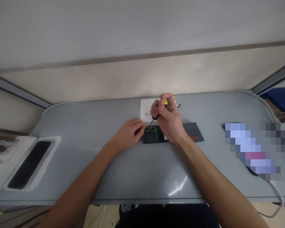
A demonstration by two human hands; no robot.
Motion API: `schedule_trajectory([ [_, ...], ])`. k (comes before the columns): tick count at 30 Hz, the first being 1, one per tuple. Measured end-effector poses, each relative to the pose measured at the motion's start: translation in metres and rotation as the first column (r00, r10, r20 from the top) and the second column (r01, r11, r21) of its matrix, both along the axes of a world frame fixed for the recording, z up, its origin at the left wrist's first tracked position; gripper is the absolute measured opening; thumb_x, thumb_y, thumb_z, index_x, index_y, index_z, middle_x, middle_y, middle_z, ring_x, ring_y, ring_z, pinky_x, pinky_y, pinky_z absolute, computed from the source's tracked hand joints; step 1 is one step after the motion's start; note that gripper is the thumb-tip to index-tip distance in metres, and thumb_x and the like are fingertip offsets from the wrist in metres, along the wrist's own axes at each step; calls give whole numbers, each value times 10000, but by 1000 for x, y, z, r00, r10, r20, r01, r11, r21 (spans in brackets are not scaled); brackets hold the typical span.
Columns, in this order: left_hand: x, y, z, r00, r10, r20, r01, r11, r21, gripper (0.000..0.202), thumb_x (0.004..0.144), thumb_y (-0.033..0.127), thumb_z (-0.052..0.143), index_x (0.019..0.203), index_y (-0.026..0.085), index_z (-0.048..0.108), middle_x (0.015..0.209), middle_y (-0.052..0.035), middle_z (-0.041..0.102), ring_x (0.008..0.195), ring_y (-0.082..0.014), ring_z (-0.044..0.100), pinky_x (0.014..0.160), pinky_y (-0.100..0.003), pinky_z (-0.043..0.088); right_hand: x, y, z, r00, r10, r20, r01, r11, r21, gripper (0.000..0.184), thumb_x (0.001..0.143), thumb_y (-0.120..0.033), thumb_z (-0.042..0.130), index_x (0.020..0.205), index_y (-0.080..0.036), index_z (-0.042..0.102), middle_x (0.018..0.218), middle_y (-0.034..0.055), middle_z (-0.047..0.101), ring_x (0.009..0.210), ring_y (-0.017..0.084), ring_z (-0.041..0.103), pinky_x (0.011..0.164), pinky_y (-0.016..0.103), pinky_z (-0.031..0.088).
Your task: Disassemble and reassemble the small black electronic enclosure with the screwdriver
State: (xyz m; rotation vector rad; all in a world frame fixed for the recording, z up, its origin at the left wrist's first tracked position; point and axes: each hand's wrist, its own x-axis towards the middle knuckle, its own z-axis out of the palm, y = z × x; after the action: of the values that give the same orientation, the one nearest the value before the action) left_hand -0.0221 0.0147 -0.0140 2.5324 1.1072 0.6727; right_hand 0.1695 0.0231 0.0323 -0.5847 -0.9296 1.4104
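My right hand (171, 120) is closed around a screwdriver (165, 102) with a yellow handle end. Its thin shaft slants down to the upper left part of an opened phone (150, 138), a dark casing with a green circuit board showing. At the phone's upper left corner, the fingertips and thumb of my left hand (128, 135) pinch in close, near the screwdriver tip. My right hand hides part of the phone's right side. Behind it lies a white sheet (144, 107) with a few tiny dark pieces, perhaps screws.
A dark flat panel (194, 130) lies right of the phone, partly under my right hand. At the left, a black phone (29, 164) rests on papers (48, 158). A blurred-out device (251, 152) with a white cable (279, 193) lies at the right. A low wall (97, 82) bounds the table's back.
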Motion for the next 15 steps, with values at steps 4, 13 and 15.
schedule_trajectory([
  [4, 0, 1, -1, 1000, 0, -10, 0, 1000, 6, 259, 1068, 252, 441, 1036, 196, 692, 967, -56, 724, 923, -195, 669, 893, -366, 551, 5, 2, -1, 996, 21, 83, -27, 997, 70, 315, 941, -574, 652, 959, -276, 549, 836, 12, 552, 780, 171, 534, 726, 323, 462],
  [13, 0, 1, -2, 1000, -1, -4, 1, 1000, -4, 277, 1072, 276, 431, 1034, 191, 693, 1003, -66, 735, 941, -201, 669, 904, -374, 546, 1, 0, 2, 999, -40, 11, 40, 998, -45, 392, 902, -580, 703, 914, -291, 438, 694, -38, 419, 670, 160, 483, 672, 312, 455],
  [15, 0, 1, -2, 1000, 4, -8, -4, 1000, -2, 269, 1067, 271, 437, 1035, 192, 692, 1012, -66, 736, 949, -203, 670, 914, -375, 544, 1, 0, 1, 999, -36, 28, 37, 999, -19, 403, 871, -534, 763, 915, -293, 443, 720, -35, 461, 702, 159, 502, 683, 309, 454],
])
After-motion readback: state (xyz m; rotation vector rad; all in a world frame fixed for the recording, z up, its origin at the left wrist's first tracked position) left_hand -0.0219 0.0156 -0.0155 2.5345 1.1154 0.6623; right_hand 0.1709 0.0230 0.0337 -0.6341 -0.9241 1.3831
